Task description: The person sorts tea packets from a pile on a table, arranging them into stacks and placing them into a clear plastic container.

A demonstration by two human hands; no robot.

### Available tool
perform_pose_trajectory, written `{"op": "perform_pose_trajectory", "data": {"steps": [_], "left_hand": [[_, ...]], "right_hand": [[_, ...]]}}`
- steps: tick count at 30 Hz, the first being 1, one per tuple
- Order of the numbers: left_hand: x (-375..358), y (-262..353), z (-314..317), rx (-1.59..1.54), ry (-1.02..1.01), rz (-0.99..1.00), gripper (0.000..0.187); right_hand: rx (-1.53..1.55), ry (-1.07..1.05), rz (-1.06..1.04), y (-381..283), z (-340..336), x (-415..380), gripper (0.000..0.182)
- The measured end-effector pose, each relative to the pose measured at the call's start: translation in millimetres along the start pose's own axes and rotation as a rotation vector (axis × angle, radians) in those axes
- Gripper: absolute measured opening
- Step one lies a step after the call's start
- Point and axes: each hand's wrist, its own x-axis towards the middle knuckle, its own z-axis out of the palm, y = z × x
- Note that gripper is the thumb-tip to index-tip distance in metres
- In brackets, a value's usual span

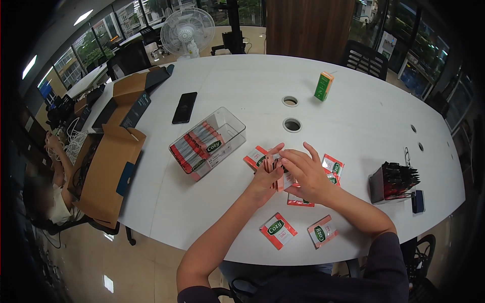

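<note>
My left hand [263,183] is closed round a small bunch of red-and-white Cozy sachets [285,181], held upright just above the table. My right hand [309,174] meets it from the other side, thumb and fingers on the same sachets, some fingers raised. Behind and beneath the hands lie more sachets, partly covered. Nearer my body are two flat single ones, a left sachet [278,231] and a right sachet [323,232]. Left of my hands, a clear plastic box [233,126] holds rows of standing Cozy sachets [198,144].
A black phone [184,107] lies beyond the clear box. A green-and-orange drink carton [324,86] stands near two cable holes. To the right is a container of dark packets [396,182]. Opened cardboard boxes [108,177] line the left edge, where another person handles white cables [76,141].
</note>
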Motion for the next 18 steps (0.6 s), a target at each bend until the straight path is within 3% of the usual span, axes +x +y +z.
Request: {"op": "perform_pose_trajectory", "data": {"steps": [5, 8, 12, 18], "left_hand": [[-1.1, 4.0, 0.3, 0.031, -0.015, -0.019, 0.105], [0.5, 9.2, -2.2, 0.065, -0.074, -0.054, 0.108], [3.6, 3.1, -9.3, 0.162, -0.096, -0.133, 0.113], [-0.4, -1.1, -8.5, 0.263, -0.114, -0.264, 0.115]], "right_hand": [[0.294, -0.073, 0.145, -6.8, -22.1, 12.3, 0.095], [0.550, -0.145, 0.265, -2.4, -38.0, 16.9, 0.082], [0.625, -0.363, 0.364, 15.9, -50.8, 18.4, 0.057], [0.493, -0.620, 0.418, 19.0, -47.1, 15.0, 0.036]]}}
